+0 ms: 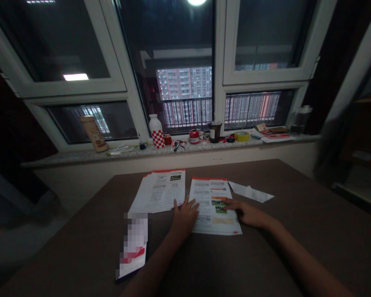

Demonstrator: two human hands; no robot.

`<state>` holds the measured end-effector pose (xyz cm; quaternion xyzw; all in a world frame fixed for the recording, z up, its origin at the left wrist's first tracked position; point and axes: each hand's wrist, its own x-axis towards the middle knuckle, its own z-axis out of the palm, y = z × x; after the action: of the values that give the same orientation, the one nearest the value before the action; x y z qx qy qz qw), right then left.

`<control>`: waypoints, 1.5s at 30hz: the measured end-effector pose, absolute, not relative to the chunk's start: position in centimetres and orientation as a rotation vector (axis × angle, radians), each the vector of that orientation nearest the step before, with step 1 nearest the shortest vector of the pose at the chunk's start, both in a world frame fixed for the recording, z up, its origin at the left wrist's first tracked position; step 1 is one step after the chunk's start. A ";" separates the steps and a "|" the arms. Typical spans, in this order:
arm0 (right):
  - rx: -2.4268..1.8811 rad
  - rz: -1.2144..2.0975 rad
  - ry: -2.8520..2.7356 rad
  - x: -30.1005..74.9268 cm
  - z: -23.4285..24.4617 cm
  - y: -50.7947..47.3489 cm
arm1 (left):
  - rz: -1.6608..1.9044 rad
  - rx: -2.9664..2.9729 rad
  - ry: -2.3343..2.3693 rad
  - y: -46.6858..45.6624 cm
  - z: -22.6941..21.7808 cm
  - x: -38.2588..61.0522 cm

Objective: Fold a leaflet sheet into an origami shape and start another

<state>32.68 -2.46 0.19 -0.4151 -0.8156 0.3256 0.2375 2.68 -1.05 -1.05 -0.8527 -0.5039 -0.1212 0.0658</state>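
Note:
A printed sheet (214, 227) with a red top band and small green pictures lies flat on the dark table (253, 264). My left hand (184, 216) rests palm down over its left edge, fingers spread. From the right, my right hand (249, 212) reaches across the sheet's other edge, its fingers stretched out over the pictures. Neither hand grips anything. Left of the sheet is a fanned stack of similar printed pages (160, 192), close to my left fingertips. A narrow folded white paper (250, 192) lies beyond my right hand.
A phone-like flat object (132, 247), partly pixelated, lies left of my left forearm. Along the stone windowsill (126, 154) stand a tan tumbler (93, 134), a red-checked white bottle (157, 132), a dark cup (214, 132), yellow tape (241, 136) and a clear jug (300, 119).

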 end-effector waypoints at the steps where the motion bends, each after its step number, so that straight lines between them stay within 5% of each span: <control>1: -1.150 0.895 -2.229 32.7 0.1 -2.4 | -0.366 -2.597 -1.502 -1.1 -1.0 2.7; 18: -1.107 0.977 -2.154 32.8 0.1 -2.2 | -0.216 -2.836 -1.448 -2.4 0.0 2.5; 32: -1.270 0.696 -2.136 32.0 1.4 -2.5 | -0.082 -3.009 -1.412 -2.1 1.8 1.8; 45: -1.464 0.624 -2.030 32.1 2.1 -2.5 | -0.415 -2.971 -1.634 -1.5 3.6 0.8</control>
<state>32.12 -2.49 2.07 -0.5453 -0.7560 0.2326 0.2775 0.80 -1.46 3.58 -0.8616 -0.4738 -0.1205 -0.1368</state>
